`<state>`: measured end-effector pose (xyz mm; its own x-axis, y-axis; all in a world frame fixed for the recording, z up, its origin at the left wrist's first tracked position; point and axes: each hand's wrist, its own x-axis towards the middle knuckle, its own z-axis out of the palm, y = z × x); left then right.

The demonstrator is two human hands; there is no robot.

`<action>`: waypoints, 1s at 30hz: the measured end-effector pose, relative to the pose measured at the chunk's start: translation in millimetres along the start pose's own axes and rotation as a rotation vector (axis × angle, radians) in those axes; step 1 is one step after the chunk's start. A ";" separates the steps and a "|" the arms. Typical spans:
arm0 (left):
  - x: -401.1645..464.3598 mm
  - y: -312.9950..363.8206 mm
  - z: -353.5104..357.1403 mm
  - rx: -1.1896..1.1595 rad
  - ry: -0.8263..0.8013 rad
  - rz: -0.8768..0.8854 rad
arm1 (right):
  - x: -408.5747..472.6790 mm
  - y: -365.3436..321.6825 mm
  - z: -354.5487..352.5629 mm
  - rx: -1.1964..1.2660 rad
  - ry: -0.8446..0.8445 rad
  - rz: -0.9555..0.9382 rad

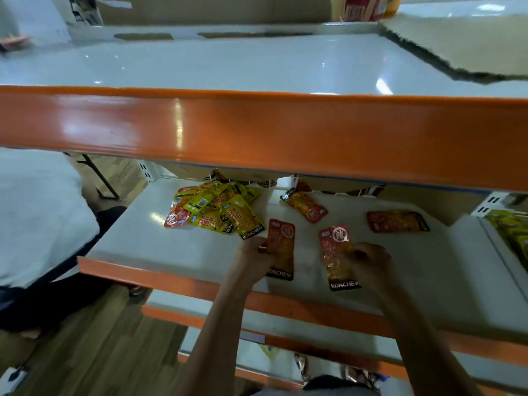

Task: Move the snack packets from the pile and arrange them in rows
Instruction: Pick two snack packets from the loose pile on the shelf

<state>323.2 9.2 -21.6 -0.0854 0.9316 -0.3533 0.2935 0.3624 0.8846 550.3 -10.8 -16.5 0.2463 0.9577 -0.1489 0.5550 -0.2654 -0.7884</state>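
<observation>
A pile of yellow and red snack packets [213, 208] lies at the back left of the grey middle shelf [160, 247]. My left hand [253, 257] grips the left edge of a red packet [283, 247] that stands lengthwise near the shelf's front. My right hand [370, 261] holds the right edge of a second red packet [337, 255] beside it. Two more red packets lie apart further back: one tilted [305, 205] in the middle, one sideways [397, 221] at the right.
An orange shelf beam [257, 130] crosses above and hides the back of the middle shelf. Yellow packets [511, 232] fill the neighbouring shelf at the far right. Lower shelves with orange edges [285, 310] sit below. A person in a white top [37, 218] stands at the left.
</observation>
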 end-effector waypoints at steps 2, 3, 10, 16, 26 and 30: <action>-6.3 5.3 2.7 -0.025 -0.046 -0.010 | -8.1 2.9 -7.1 0.093 0.021 0.009; -5.4 5.9 5.7 -0.034 -0.070 -0.009 | -12.2 4.1 -11.7 0.132 0.036 0.018; -21.4 21.7 41.4 -0.019 -0.180 0.043 | -37.6 25.7 -46.2 0.329 0.167 0.088; -38.0 36.8 87.5 -0.023 -0.345 0.085 | -74.4 54.8 -85.9 0.584 0.254 0.226; -80.0 64.8 179.5 0.015 -0.559 0.118 | -124.0 111.3 -155.4 0.655 0.482 0.308; -101.6 73.5 226.2 0.036 -0.626 0.124 | -144.9 139.1 -194.2 0.620 0.543 0.324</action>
<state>568.8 -65.3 10.4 0.5206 0.7698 -0.3692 0.2979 0.2414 0.9236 746.2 -208.2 11.4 0.7477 0.6185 -0.2415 -0.0994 -0.2554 -0.9617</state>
